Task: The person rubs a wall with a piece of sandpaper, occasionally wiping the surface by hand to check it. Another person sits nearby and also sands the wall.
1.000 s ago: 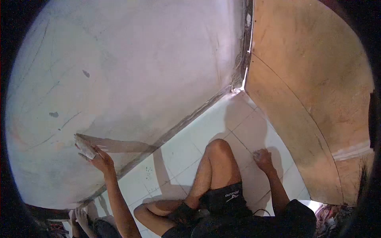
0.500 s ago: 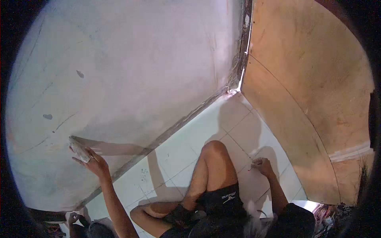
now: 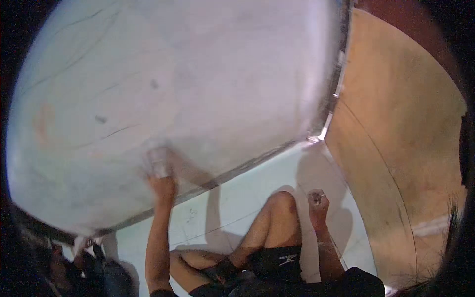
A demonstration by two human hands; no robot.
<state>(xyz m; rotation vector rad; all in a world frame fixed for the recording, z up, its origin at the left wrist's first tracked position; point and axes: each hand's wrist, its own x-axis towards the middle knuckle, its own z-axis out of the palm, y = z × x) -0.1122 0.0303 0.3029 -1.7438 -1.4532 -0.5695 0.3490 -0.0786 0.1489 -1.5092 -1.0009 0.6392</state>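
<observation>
My left hand [image 3: 162, 178] is raised against the pale wall [image 3: 222, 89], smeared by motion. Under its fingers is a whitish, flat pad [image 3: 159, 166], pressed to the wall surface; its exact kind does not show. My right hand [image 3: 318, 199] is held above the tiled floor beside my knee, fingers curled closed. Something small and light-coloured may be in that fist, but I cannot make it out. Two dark marks [image 3: 101, 119] and thin scratch lines show on the wall up and left of my left hand.
A tan wooden panel [image 3: 386, 128] stands on the right, meeting the wall at a corner. White floor tiles [image 3: 237, 213] lie beneath my bent legs [image 3: 282, 218]. At the lower left, part of another person in dark clothes [image 3: 89, 272] shows near the wall's end.
My view has swung left. My left hand, with the pad, has shifted right in view, moving quickly along the wall. My right hand has turned more upright and stays closed.
</observation>
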